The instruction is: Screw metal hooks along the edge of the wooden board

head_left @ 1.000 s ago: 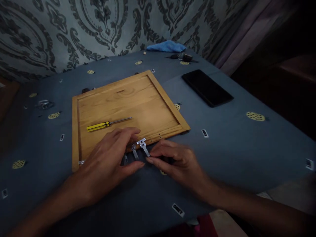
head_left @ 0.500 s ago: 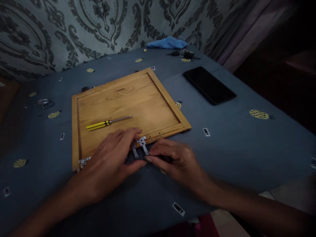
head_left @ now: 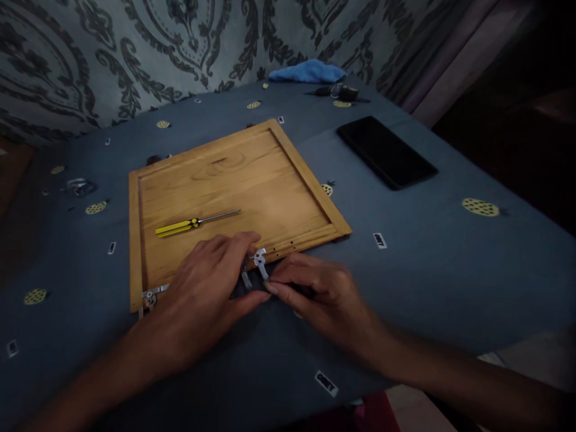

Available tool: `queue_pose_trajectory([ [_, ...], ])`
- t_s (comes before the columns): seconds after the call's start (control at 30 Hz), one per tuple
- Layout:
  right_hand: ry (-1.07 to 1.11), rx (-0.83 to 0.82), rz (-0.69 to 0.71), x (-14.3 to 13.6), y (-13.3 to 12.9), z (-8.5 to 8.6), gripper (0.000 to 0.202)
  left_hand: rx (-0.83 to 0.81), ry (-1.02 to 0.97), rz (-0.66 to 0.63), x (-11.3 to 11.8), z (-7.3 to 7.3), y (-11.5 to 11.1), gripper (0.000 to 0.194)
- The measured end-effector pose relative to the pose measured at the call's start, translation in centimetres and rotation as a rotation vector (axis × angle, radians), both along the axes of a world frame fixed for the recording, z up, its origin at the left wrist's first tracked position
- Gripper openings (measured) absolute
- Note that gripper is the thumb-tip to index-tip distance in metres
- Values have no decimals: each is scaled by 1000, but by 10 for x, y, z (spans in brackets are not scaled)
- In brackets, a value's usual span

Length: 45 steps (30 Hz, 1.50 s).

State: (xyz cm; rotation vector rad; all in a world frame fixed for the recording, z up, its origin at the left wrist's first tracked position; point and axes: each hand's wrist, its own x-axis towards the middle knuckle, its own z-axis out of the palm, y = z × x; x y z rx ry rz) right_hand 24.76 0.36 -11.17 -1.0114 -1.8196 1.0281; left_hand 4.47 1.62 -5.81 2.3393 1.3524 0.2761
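A framed wooden panel [head_left: 234,180] lies flat on the table, with small metal fittings along its near edge. My right hand [head_left: 321,291] pinches the lower arm of a small silver metal bracket [head_left: 260,260] between thumb and fingertips, against that edge. Over the same edge rests my left hand [head_left: 202,294], its fingers on the wood and its thumb spread apart near the bracket. A second metal arm [head_left: 246,279] shows between the hands; its upper part is hidden by my left fingers. Another metal fitting [head_left: 152,297] sits at the panel's near left corner. A yellow-handled screwdriver [head_left: 195,222] lies on the panel.
A black phone [head_left: 386,153] lies right of the panel on the blue tablecloth [head_left: 432,270]. Farther back are keys [head_left: 344,92] and a blue cloth [head_left: 308,72], near the patterned curtain. A small shiny metal object [head_left: 81,186] is at the left.
The bracket in my right fingers has turned slightly against the panel edge. Both hands stay almost where they were, and the camera view has shifted a little.
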Motion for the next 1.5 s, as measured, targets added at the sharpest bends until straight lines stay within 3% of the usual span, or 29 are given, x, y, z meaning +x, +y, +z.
queue_pose_trajectory([
  [0.67,-34,90,30,3,-3,4,19,104,114,52,12,-1,-4,49],
  [1.0,-376,627,19,24,1,1,24,45,73,131,14,-1,-4,49],
  [1.5,-487,663,105,20,2,-6,31,28,51,148,15,0,-3,46],
])
